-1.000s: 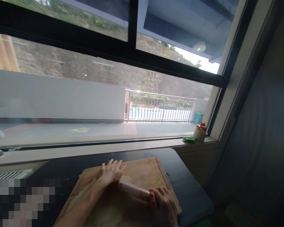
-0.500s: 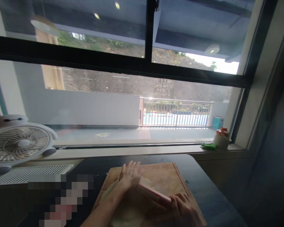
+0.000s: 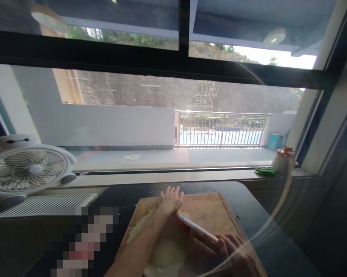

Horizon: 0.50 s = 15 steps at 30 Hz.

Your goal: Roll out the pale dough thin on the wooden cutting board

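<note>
I watch through a head-worn camera, looking down at a person's two bare hands over a wooden board [image 3: 211, 206], my landmark here. Far to the left of the board stands a round white fan [image 3: 34, 169], and below it, also left of the board, a pale slatted panel [image 3: 50, 204]. Beneath the board is a dark table [image 3: 248, 198], showing beyond its far edge and on both sides.

On the board's left and near part lies a flat, pale sheet like dough [image 3: 167, 252], visible on both sides of the left forearm. The left hand [image 3: 172, 200] is at the board's far edge, left of its middle, open, fingers spread and pointing away; whether it presses on anything I cannot tell. Just right of it, a slim, shiny cylinder [image 3: 198, 227] slants over the middle of the board, its red-marked far end near the left hand. Toward the board's right edge, the right hand [image 3: 234, 246] grips the cylinder's near end.

Beyond the board to the right, a crumpled green item [image 3: 265, 171] lies beside a white jar [image 3: 280, 164] with an orange-red top.
</note>
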Each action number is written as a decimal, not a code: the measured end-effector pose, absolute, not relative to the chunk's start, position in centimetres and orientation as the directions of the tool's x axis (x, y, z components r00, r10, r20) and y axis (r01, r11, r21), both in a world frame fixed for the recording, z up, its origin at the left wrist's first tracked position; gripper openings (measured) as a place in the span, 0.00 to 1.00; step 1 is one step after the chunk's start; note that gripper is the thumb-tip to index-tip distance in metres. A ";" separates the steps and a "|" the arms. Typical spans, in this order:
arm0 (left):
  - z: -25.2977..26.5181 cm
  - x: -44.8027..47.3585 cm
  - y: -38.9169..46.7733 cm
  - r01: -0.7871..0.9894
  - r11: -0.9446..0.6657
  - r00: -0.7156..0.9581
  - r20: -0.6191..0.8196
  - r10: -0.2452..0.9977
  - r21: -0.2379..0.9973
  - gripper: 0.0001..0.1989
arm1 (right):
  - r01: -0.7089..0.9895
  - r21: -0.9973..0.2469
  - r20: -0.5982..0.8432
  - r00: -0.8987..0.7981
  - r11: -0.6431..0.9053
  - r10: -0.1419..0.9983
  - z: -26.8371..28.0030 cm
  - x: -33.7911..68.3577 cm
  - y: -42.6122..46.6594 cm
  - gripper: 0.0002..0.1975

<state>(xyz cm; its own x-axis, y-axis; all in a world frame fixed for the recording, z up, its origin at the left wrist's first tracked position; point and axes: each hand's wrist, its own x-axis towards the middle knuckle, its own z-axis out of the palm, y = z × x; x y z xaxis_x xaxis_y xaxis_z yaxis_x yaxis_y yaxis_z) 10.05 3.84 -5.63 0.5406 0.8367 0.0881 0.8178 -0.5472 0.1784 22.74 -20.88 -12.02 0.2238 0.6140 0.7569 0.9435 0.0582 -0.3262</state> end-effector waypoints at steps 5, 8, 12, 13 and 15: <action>-5.5 3.7 0.4 0.733 -0.678 0.671 0.106 0.734 0.051 0.27 | 0.915 -0.402 0.662 0.311 -0.027 0.682 -10.0 21.7 -22.2 0.14; -5.5 1.7 -0.6 0.704 -0.710 0.706 0.097 0.701 0.001 0.26 | 0.898 -0.440 0.632 0.328 -0.024 0.702 -9.6 21.5 -22.5 0.15; -5.0 3.2 0.2 0.733 -0.680 0.679 0.054 0.732 0.009 0.27 | 0.888 -0.459 0.597 0.330 -0.026 0.731 -9.6 21.7 -22.4 0.16; -4.9 4.1 0.7 0.740 -0.672 0.671 0.036 0.741 0.026 0.27 | 0.887 -0.461 0.598 0.332 -0.026 0.730 -9.8 21.8 -22.4 0.16; -4.7 6.2 1.9 0.752 -0.655 0.657 -0.003 0.754 0.077 0.28 | 0.886 -0.462 0.608 0.338 -0.025 0.719 -10.1 21.9 -22.3 0.16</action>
<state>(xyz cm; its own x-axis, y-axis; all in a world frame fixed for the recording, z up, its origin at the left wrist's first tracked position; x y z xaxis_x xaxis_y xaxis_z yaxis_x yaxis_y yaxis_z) 6.17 1.90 -4.66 0.6572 0.7538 -0.0033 0.7517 -0.6550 0.0767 21.93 -22.27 -10.15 0.3376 0.7189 0.6076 0.8863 -0.0255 -0.4624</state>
